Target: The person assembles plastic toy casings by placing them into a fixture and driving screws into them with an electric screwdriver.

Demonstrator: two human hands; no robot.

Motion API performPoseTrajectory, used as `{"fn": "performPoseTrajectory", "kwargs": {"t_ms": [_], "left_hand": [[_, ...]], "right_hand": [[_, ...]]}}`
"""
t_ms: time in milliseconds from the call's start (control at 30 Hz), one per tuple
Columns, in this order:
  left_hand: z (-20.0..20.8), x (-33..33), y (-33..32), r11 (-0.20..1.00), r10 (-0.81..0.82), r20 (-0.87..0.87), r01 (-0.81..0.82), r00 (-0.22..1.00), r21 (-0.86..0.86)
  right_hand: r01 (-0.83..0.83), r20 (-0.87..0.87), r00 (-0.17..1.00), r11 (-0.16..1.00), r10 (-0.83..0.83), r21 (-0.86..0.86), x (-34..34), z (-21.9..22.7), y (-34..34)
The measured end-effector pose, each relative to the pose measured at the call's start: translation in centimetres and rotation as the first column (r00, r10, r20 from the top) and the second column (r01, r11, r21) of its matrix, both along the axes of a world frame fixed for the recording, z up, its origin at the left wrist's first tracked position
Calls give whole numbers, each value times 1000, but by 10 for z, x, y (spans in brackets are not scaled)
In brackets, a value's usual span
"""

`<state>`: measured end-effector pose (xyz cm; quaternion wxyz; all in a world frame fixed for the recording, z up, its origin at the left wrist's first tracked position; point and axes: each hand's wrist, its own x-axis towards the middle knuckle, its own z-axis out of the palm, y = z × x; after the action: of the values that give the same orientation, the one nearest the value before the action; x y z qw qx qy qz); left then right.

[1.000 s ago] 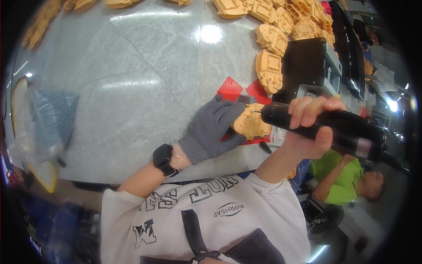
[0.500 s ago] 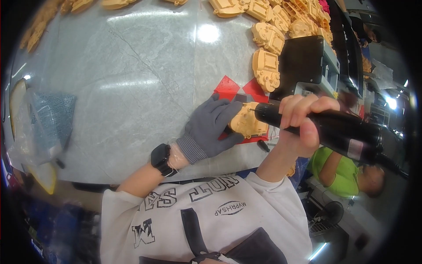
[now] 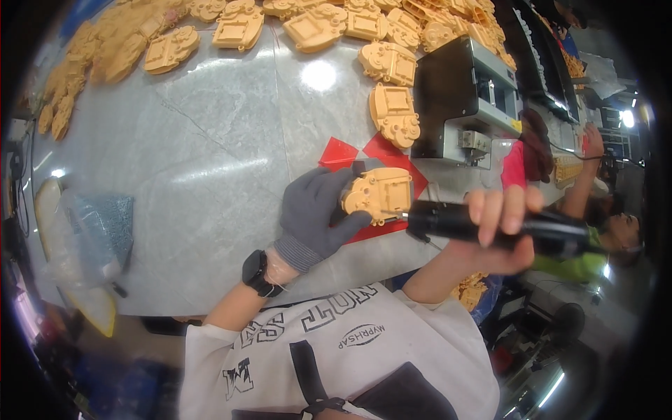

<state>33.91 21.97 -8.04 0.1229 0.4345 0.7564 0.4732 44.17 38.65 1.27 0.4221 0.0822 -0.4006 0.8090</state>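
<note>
My left hand (image 3: 316,213), in a grey knit glove, grips a yellow-orange plastic housing (image 3: 381,194) by its left side, thumb along its lower edge. The housing has a rectangular recess and round bosses on the face turned up. In my bare right hand (image 3: 505,227) is a black electric screwdriver (image 3: 441,220), held level with fingers wrapped round its body. Its thin bit points left and meets or nearly meets the housing's lower edge; contact is hard to make out. A red sheet or mat (image 3: 339,153) lies beneath the housing, partly hidden.
Several similar housings (image 3: 315,28) line the table's far side, with two (image 3: 394,115) near the red mat. A black-and-grey boxy device (image 3: 455,98) stands to the right. At left lies a clear bag (image 3: 101,231) with bluish material. Another person's arm (image 3: 584,175) shows at far right.
My left hand has turned the housing, bringing its recessed face up. The screwdriver's bit has shifted from the upper part of the housing to its lower edge. The whole view has shifted.
</note>
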Motion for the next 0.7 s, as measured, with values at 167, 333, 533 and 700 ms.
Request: {"fn": "performPoseTrajectory", "kwargs": {"t_ms": [167,333,533,700], "left_hand": [[4,-3,35,950,91,228,-16,969,-313],[14,11,26,997,70,561,-64,825,-31],[34,5,-1,941,45,220,-115,975,318],[34,5,-8,910,32,44,-47,999,412]], "right_hand": [[-312,-92,938,929,335,199,-9,35,-37],[-444,-300,839,890,454,104,-39,47,-48],[-342,-300,885,935,355,98,-43,46,-57],[-310,-316,891,945,326,102,-42,49,-58]]}}
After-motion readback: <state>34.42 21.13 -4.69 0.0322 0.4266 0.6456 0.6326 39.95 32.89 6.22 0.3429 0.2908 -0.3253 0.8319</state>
